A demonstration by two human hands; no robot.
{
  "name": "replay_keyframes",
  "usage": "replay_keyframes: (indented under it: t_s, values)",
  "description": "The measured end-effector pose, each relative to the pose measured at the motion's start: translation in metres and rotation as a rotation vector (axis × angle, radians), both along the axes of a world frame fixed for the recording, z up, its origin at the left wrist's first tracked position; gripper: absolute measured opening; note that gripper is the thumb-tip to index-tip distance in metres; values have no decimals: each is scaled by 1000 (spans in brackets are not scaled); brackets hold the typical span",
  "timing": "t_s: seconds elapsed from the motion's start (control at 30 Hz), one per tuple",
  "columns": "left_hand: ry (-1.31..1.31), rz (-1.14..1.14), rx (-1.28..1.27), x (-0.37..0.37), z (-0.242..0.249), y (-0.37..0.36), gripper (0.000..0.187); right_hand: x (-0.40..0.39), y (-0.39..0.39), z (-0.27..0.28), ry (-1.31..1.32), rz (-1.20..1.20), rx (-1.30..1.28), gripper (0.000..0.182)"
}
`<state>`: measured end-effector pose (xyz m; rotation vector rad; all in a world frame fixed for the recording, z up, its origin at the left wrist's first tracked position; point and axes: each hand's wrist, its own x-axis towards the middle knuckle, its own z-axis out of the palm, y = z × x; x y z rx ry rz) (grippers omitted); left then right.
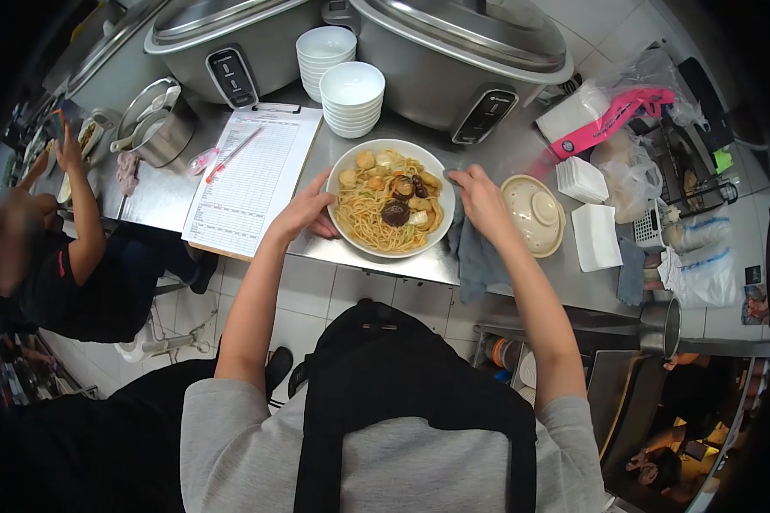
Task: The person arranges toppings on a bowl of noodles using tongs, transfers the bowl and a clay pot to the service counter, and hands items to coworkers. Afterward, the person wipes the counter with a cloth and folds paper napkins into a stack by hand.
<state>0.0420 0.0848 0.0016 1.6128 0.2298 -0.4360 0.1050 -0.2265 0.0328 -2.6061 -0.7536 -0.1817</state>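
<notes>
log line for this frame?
left hand: on bowl rim | right hand: on rim, over cloth | bowl: noodles, on counter

A stainless steel bench (376, 261) runs across the view, its front faced with white tiles (316, 295) that carry on down over the floor. Behind it stand two large rice cookers (453, 51), stacked white bowls (351, 98) and a clipboard (252, 175). The wall at upper right is pale tile (603, 21), evenly lit.
</notes>
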Motion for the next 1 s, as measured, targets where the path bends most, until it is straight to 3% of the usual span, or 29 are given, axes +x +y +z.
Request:
replay_keyframes:
  t_s: [0.23, 0.37, 0.47, 0.53, 0.57, 0.63, 0.7, 0.83, 0.9, 0.93, 1.0]
  values:
    - [8, -72, -43, 8, 1, 5, 70, 32, 15, -2, -17, 169, -359, 34]
    - [-2, -78, -36, 6, 4, 2, 70, 10, 7, -5, 64, 113, -301, 31]
    - [3, -67, -54, 4, 4, 2, 70, 3, -2, -14, 120, 36, -177, 24]
    - [34, -64, -54, 2, 6, 3, 72, 3, -19, -25, 238, -77, 377, 23]
    - [70, -58, -61, 2, 6, 4, 73, -8, -24, -20, 234, -85, 384, 23]
    - [128, -39, -91, 4, 2, 5, 75, -52, -39, -8, 54, -165, 322, 28]
    - [184, -36, -115, 8, -9, 9, 76, -97, -43, -14, -147, -176, 20, 32]
    - [204, -83, -241, 7, -26, 2, 69, -118, -48, -70, -298, -235, 37, 27]
    - [181, 1, -187, -11, -25, -13, 64, -100, -42, -73, -250, -300, 104, 13]
    - [173, -86, -174, -18, -27, -19, 64, -93, -40, -70, -170, -329, 46, 14]
    - [149, 2, -287, -37, -32, -23, 60, -92, -37, -41, 68, -422, 26, 30]
